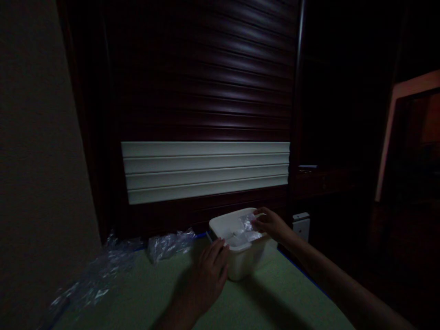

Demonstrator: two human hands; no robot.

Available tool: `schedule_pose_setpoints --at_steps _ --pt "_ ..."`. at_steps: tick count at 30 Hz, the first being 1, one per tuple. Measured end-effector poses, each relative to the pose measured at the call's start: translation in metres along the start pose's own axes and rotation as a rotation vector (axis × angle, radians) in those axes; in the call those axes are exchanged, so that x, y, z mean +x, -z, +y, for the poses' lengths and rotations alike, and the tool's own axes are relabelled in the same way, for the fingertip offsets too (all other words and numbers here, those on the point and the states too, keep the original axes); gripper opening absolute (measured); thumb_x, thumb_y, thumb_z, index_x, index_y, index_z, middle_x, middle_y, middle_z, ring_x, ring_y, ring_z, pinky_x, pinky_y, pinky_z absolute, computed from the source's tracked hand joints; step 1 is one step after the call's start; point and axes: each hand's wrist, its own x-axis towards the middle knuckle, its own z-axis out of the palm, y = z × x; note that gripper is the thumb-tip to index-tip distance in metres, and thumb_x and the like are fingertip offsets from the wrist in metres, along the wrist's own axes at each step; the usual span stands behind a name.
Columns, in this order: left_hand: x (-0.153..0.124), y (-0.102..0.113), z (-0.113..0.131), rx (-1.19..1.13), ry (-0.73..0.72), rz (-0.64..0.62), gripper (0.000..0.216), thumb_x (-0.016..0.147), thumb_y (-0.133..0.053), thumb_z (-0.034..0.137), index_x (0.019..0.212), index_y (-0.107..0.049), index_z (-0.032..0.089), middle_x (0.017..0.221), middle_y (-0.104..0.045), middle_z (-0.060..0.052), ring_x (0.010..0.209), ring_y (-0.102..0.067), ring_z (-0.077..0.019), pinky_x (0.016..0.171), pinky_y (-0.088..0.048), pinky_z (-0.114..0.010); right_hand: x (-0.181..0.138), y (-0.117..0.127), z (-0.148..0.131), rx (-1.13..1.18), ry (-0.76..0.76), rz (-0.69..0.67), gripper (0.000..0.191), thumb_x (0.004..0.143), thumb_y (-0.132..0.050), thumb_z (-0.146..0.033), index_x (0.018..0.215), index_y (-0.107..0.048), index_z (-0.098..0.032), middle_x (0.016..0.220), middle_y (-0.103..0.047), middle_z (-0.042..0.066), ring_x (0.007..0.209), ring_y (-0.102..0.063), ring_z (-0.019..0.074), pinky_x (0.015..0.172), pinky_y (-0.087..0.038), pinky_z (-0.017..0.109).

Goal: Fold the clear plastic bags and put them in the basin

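Note:
A white plastic tub [240, 263] stands on a green mat near a dark shutter. My left hand [209, 275] rests on the tub's near rim, fingers stretched and lying flat against it. My right hand [270, 224] reaches over the tub's far right corner and pinches a piece of clear plastic film [248, 225] that lies inside the tub.
A dark slatted shutter [206, 91] fills the back, with several white slats [206, 172] low down. Crumpled clear plastic sheeting [168, 245] runs along the mat's left and far edge. A pale wall [37, 160] stands at left. Dark floor and a small white bracket [301, 224] lie at right.

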Motion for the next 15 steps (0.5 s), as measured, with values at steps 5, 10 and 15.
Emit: schedule_pose_setpoints --at_steps 5,10,15 --pt "-0.006 -0.011 -0.006 0.016 -0.031 -0.008 0.050 0.084 -0.045 0.007 0.132 -0.040 0.016 0.134 -0.048 -0.014 0.122 -0.047 -0.0282 0.096 -0.048 -0.047 0.034 -0.035 0.005 -0.159 -0.076 -0.187 0.018 0.089 -0.053 -0.022 0.106 -0.052 -0.015 0.080 -0.064 0.001 0.069 -0.064 0.0142 0.063 -0.053 0.029" --pt "-0.007 -0.012 -0.006 0.053 -0.045 -0.009 0.054 0.081 -0.044 0.005 0.134 -0.037 0.016 0.136 -0.045 -0.014 0.123 -0.046 -0.0293 0.095 -0.049 -0.047 0.049 -0.073 0.004 -0.413 -0.103 -0.413 0.029 0.091 -0.055 -0.031 0.116 -0.055 -0.016 0.114 -0.059 0.007 0.092 -0.061 0.0198 0.077 -0.053 0.039" --pt "-0.007 -0.013 -0.008 0.051 -0.051 -0.015 0.057 0.080 -0.045 0.004 0.135 -0.036 0.016 0.136 -0.046 -0.015 0.123 -0.045 -0.0296 0.096 -0.048 -0.047 0.043 -0.082 0.002 -0.702 0.025 -0.516 0.030 0.091 -0.055 -0.031 0.117 -0.055 -0.017 0.119 -0.056 0.008 0.099 -0.059 0.0219 0.082 -0.051 0.042"
